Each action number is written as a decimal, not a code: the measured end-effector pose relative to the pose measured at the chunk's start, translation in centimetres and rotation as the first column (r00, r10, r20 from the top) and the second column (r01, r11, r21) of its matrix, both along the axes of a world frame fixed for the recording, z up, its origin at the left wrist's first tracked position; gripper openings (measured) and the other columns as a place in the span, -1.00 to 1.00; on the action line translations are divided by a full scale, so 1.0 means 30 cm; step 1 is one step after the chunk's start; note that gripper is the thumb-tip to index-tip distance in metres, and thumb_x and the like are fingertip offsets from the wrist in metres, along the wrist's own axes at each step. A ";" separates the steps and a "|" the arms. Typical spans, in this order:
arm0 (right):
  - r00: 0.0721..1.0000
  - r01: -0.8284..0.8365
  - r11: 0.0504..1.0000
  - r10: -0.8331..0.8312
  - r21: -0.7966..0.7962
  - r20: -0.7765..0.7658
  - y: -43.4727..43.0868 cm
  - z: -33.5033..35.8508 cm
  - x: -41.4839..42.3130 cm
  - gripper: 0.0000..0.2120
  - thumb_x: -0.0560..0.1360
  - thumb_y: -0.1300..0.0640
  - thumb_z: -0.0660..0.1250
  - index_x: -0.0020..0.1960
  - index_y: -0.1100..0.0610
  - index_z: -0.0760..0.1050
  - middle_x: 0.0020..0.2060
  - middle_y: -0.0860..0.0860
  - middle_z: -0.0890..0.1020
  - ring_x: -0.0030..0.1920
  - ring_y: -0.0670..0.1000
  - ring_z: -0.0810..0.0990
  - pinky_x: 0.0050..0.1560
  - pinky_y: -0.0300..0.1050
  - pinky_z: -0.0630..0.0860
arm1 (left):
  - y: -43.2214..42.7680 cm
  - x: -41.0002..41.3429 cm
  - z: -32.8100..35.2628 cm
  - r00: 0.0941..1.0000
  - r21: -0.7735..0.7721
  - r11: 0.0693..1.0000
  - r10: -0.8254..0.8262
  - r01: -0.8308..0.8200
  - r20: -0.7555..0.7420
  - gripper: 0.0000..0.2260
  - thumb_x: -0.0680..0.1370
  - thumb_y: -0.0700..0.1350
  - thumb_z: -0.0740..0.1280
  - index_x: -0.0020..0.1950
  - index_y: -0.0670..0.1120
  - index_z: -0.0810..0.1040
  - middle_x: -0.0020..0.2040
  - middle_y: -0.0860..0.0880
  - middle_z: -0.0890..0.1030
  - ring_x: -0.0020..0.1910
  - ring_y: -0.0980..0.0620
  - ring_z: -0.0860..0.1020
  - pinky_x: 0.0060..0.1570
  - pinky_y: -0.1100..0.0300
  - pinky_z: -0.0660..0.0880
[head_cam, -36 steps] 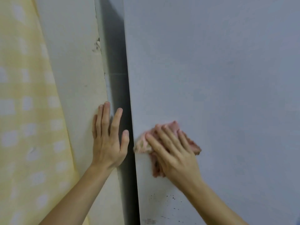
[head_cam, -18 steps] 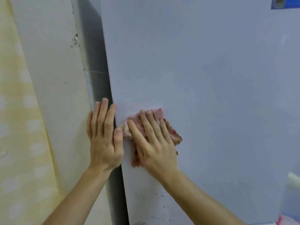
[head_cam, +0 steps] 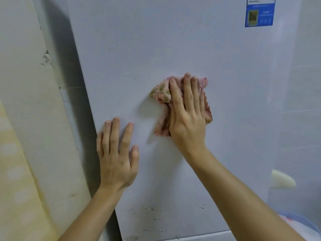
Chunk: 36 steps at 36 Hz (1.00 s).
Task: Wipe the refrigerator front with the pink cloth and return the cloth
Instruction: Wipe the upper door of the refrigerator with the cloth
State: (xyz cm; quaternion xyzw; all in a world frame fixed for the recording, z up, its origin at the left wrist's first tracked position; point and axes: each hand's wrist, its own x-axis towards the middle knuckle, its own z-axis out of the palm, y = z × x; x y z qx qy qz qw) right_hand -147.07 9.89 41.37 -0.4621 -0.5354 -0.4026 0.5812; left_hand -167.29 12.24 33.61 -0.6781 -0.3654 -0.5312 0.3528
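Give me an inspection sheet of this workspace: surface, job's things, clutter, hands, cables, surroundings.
Surface: refrigerator front, pale and plain; dark specks near its lower edge; blue label at upper right.
Job's things: pink cloth, bunched, pressed flat against the front, with a yellowish patch at its left corner.
Clutter: nothing seen.
Hands: right hand flat on the cloth, fingers spread upward; left hand open, palm flat on the bare front near its left edge, holding nothing.
Cables: nothing seen.
Surroundings: cream wall with chipped paint at left; yellow patterned fabric at far left; pale handle-like piece at right.
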 end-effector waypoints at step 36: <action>0.999 0.041 0.999 -0.041 -0.025 0.002 -0.029 -0.255 0.304 -0.50 0.76 0.04 0.10 0.66 0.12 0.16 0.63 0.26 0.17 0.66 0.24 0.08 0.65 0.21 0.05 | -0.020 0.173 -0.014 0.999 0.015 1.000 0.024 -0.024 0.031 -0.48 0.64 -0.06 0.21 0.62 -0.08 0.36 0.66 -0.22 0.24 0.66 -0.23 0.13 0.58 -0.34 0.06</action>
